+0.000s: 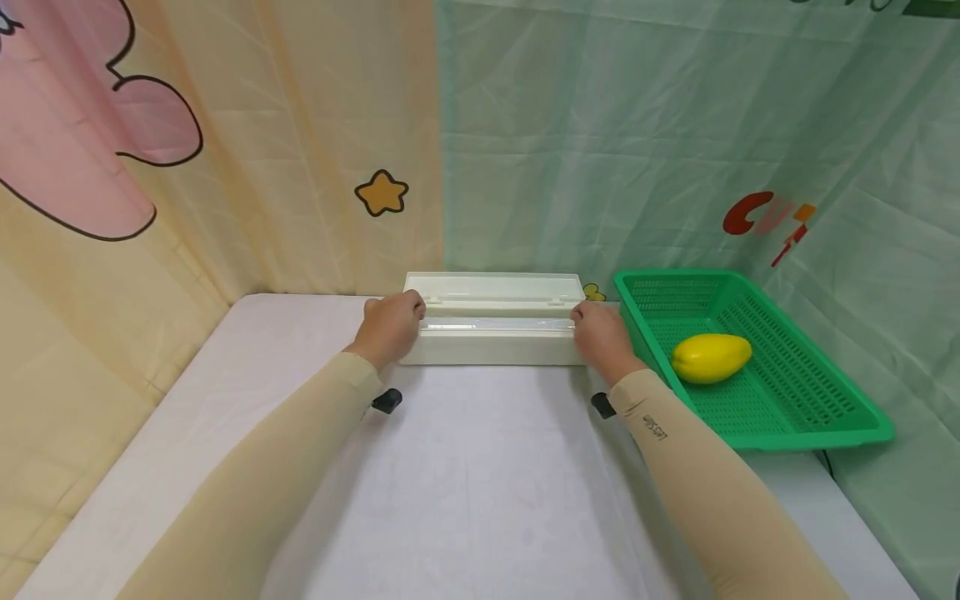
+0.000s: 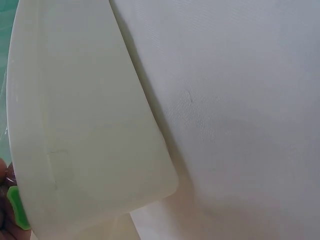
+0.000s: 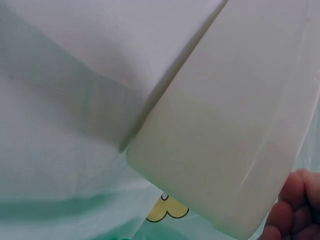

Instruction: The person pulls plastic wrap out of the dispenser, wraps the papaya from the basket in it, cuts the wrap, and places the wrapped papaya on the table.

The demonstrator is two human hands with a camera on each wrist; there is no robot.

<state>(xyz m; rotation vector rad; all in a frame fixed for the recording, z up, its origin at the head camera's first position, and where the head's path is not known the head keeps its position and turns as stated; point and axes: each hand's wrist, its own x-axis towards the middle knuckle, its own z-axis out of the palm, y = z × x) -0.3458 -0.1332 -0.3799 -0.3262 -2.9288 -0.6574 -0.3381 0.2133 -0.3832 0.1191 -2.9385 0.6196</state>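
Observation:
A white cling film dispenser lies on the table in the head view, its lid raised at the back. Clear cling film stretches across the opening between the hands. My left hand, fingers curled, pinches the film at the dispenser's left end. At the right end my right hand pinches it in the same way. In the left wrist view a small green piece shows beside the fingers, which the dispenser wall mostly hides. Curled fingers show past the dispenser's edge in the right wrist view.
A green plastic basket stands to the right, close by the right hand, with a yellow papaya-shaped fruit in it. A white cloth covers the table. Printed curtains hang behind and at both sides.

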